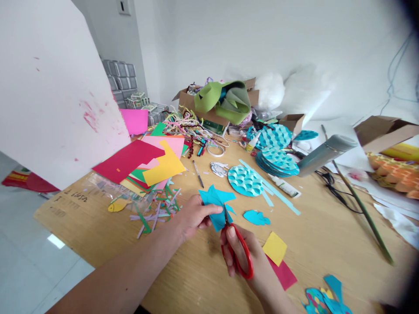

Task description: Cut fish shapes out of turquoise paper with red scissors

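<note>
I've got a piece of blue paper pinched in my left hand, thumb on top and the fingers tucked beneath, while my right hand is curled through the red handles of the scissors, their blades at the paper's right side. The paper is up over the middle of the desk, in from the near edge. I'd call this cutting partway along: points and notches already show on the outline, but the piece hangs together and the side by the blades looks unfinished. One blue fish lies fully cut out just to the right, and towards the near edge a yellow square overlaps a red sheet, both without any fish outline I can see. As for room, bare wood lies between my forearms towards the near edge, and more to the right beyond the blue fish. The left is tighter: paper strips are scattered beside my left hand, towards the desk's left corner. Towards the far edge, a pen and a scaly blue disc limit my reach.
</note>
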Available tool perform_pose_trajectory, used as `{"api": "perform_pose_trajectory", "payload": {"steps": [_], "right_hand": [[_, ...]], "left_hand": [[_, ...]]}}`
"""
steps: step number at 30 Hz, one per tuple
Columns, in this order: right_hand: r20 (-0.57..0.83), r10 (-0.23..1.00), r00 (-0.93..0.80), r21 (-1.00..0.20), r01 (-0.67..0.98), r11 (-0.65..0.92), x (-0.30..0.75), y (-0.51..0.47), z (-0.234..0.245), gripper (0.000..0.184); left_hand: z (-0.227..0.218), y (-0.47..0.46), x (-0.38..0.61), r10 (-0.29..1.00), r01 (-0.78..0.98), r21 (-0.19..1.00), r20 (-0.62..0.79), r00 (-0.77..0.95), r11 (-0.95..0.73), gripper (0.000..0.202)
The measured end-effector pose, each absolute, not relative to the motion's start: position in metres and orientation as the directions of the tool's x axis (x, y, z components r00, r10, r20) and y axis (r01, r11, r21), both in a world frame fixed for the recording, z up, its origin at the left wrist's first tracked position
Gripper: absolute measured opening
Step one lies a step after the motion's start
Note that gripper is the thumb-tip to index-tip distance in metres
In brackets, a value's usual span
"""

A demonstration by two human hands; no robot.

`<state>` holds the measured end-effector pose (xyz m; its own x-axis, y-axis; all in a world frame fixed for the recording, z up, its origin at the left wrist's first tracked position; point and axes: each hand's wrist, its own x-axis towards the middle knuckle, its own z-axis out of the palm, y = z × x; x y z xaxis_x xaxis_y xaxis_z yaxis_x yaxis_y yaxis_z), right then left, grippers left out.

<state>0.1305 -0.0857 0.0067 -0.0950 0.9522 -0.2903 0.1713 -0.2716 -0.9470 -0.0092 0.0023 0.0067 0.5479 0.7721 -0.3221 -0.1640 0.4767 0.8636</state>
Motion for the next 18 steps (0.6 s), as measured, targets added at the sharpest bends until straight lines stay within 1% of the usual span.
{"api": "perform_pose_trajectory", "payload": {"steps": [10, 18], "right_hand": [[-0.301, 0.948, -0.103, -0.941, 0.193, -0.278, 0.1327, -0.0851, 0.0067, 0.058], [-0.315, 0.944, -0.095, -0.944, 0.135, -0.302, 0.1310, -0.0850, 0.0086, 0.060]], "left_hand": [[0.0037, 0.0027, -0.0108, 0.782, -0.135, 0.885, -0.311, 0.541, 0.445, 0.027], [0.0055, 0.0029, -0.0103, 0.770, -0.134, 0.878, -0.319, 0.552, 0.460, 0.027]]}}
